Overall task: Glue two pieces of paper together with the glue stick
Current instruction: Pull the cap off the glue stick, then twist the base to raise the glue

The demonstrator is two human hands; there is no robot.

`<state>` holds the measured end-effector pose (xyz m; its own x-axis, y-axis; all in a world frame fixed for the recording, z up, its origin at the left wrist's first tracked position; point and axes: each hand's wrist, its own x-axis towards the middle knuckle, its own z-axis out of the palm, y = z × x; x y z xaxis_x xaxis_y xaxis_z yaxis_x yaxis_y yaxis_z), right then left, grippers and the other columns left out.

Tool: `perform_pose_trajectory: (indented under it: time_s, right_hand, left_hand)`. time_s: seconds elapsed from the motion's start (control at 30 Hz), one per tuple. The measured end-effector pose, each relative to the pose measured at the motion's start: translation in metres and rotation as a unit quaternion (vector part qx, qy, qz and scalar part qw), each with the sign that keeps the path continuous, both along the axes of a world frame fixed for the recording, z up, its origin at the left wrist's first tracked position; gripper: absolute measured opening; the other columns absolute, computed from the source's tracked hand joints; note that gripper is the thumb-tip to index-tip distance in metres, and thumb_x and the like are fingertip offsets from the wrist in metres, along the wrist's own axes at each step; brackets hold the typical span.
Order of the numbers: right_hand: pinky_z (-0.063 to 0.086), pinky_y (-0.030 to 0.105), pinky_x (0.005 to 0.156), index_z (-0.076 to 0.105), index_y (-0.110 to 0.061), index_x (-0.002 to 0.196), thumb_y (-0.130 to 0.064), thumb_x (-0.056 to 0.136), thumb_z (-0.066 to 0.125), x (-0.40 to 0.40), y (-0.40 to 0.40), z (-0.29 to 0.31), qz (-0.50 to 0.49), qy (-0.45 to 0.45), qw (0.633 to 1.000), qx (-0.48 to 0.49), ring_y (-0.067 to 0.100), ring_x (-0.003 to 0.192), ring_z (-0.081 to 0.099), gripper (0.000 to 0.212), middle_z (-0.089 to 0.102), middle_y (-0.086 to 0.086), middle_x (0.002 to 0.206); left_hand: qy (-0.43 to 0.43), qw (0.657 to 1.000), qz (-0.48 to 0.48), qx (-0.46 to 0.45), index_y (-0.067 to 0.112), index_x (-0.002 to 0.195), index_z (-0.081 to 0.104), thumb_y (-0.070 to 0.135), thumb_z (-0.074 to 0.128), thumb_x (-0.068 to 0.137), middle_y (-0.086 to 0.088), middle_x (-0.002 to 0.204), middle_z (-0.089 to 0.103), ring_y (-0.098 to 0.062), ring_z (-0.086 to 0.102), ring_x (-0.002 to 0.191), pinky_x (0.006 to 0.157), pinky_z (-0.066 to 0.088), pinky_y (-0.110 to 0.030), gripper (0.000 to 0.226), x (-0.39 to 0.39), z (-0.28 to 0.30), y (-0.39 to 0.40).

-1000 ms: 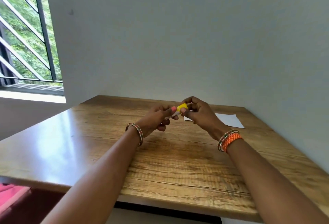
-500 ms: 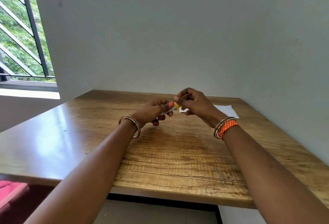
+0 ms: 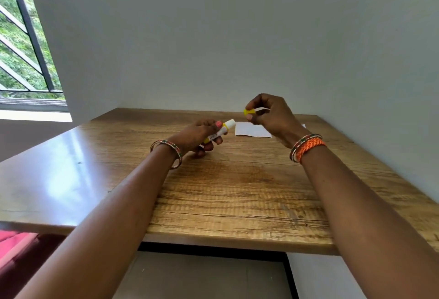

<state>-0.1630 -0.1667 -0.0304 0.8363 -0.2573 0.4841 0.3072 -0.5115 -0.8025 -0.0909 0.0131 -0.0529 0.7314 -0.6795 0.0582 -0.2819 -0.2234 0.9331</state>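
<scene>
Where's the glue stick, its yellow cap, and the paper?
glue stick [image 3: 222, 130], head view, on its white labelled tube just past the fingers.
yellow cap [image 3: 248, 112], head view, on the cap's visible yellow end.
paper [image 3: 251, 130], head view, on the bare white sheet.

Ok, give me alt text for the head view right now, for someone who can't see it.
The left hand holds an uncapped glue stick while the right hand pinches its yellow cap, both above a wooden table. White paper lies beyond the hands.

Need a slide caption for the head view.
Left hand holds uncapped glue stick; right hand holds yellow cap.
</scene>
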Motion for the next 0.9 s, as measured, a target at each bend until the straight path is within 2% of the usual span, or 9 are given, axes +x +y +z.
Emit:
perform_pose_trajectory:
  time_s: [0.07, 0.13, 0.27, 0.37, 0.43, 0.53, 0.63, 0.77, 0.9]
  right_hand:
    - [0.055, 0.015, 0.064, 0.062, -0.003, 0.095, 0.006, 0.080, 0.065, 0.000, -0.006, 0.001, 0.000, -0.016, 0.999, 0.045, 0.016, 0.079, 0.060, 0.017, 0.061, 0.008, 0.093]
    - [0.058, 0.024, 0.070, 0.060, 0.001, 0.103, 0.006, 0.081, 0.064, 0.003, -0.007, -0.002, -0.003, -0.007, 0.997, 0.078, 0.022, 0.084, 0.061, 0.023, 0.059, 0.009, 0.092]
    - [0.058, 0.040, 0.080, 0.062, 0.000, 0.097, 0.009, 0.079, 0.065, 0.009, -0.001, -0.009, -0.001, 0.025, 0.995, 0.099, 0.028, 0.090, 0.063, 0.021, 0.059, 0.008, 0.085]
    - [0.057, 0.037, 0.078, 0.060, -0.009, 0.087, -0.002, 0.074, 0.074, 0.013, 0.004, -0.015, -0.039, 0.038, 0.997, 0.047, 0.025, 0.088, 0.064, 0.021, 0.064, 0.012, 0.089]
    - [0.054, 0.032, 0.077, 0.058, -0.012, 0.088, -0.011, 0.073, 0.077, 0.013, 0.008, -0.018, -0.058, 0.045, 0.997, 0.004, 0.020, 0.086, 0.063, 0.025, 0.067, 0.010, 0.092]
    - [0.051, 0.027, 0.078, 0.059, -0.012, 0.105, -0.009, 0.074, 0.075, 0.017, 0.021, -0.024, -0.027, 0.047, 0.999, 0.003, 0.015, 0.084, 0.063, 0.035, 0.067, 0.006, 0.090]
    - [0.054, 0.031, 0.081, 0.065, -0.009, 0.104, -0.008, 0.076, 0.074, 0.025, 0.039, -0.033, -0.022, 0.041, 0.998, -0.032, 0.016, 0.083, 0.062, 0.030, 0.066, 0.006, 0.091]
    - [0.046, 0.017, 0.076, 0.067, -0.007, 0.108, -0.013, 0.079, 0.071, 0.032, 0.060, -0.038, -0.026, 0.023, 0.988, -0.150, 0.012, 0.089, 0.059, 0.029, 0.067, 0.005, 0.102]
    - [0.044, 0.020, 0.083, 0.064, -0.007, 0.116, -0.013, 0.083, 0.068, 0.032, 0.068, -0.039, -0.004, 0.019, 0.978, -0.207, 0.013, 0.096, 0.060, 0.034, 0.069, 0.009, 0.111]
  left_hand:
    - [0.003, 1.000, 0.015, -0.011, 0.014, 0.111, 0.053, 0.036, 0.037, 0.098, 0.002, 0.081, 0.059, -0.009, 0.046, 0.054, 0.041, 0.036, -0.017, 0.030, 0.002, 0.000, 0.001]
    - [0.011, 0.999, 0.027, -0.034, 0.014, 0.120, 0.047, 0.031, 0.040, 0.097, 0.002, 0.089, 0.062, -0.010, 0.053, 0.062, 0.046, 0.043, -0.020, 0.029, 0.002, 0.001, -0.001]
    - [0.041, 0.994, 0.056, -0.088, 0.016, 0.118, 0.048, 0.018, 0.045, 0.096, 0.002, 0.096, 0.062, -0.010, 0.060, 0.076, 0.067, 0.045, -0.027, 0.022, 0.003, 0.003, -0.004]
    - [0.057, 0.987, 0.082, -0.124, 0.017, 0.115, 0.052, 0.015, 0.049, 0.094, 0.002, 0.101, 0.064, -0.011, 0.061, 0.089, 0.076, 0.042, -0.030, 0.021, 0.006, 0.003, -0.004]
    - [0.051, 0.981, 0.121, -0.142, 0.013, 0.118, 0.053, 0.013, 0.053, 0.092, -0.001, 0.104, 0.065, -0.013, 0.061, 0.093, 0.077, 0.041, -0.030, 0.026, 0.008, 0.003, -0.003]
    - [0.056, 0.960, 0.192, -0.197, 0.004, 0.111, 0.058, 0.006, 0.060, 0.086, -0.008, 0.094, 0.065, -0.013, 0.060, 0.079, 0.065, 0.049, -0.022, 0.025, 0.011, 0.004, -0.001]
    - [0.102, 0.938, 0.231, -0.236, 0.010, 0.086, 0.060, 0.003, 0.063, 0.084, -0.006, 0.080, 0.063, -0.012, 0.060, 0.069, 0.058, 0.052, -0.019, 0.007, 0.016, 0.004, 0.004]
    - [0.101, 0.933, 0.260, -0.230, 0.005, 0.100, 0.061, 0.002, 0.066, 0.081, -0.005, 0.080, 0.062, -0.012, 0.058, 0.069, 0.066, 0.052, -0.026, 0.020, 0.016, 0.004, 0.003]
    - [0.021, 0.928, 0.295, -0.225, 0.009, 0.100, 0.060, 0.003, 0.069, 0.079, -0.009, 0.094, 0.065, -0.010, 0.060, 0.070, 0.066, 0.053, -0.023, 0.023, 0.016, 0.005, 0.001]
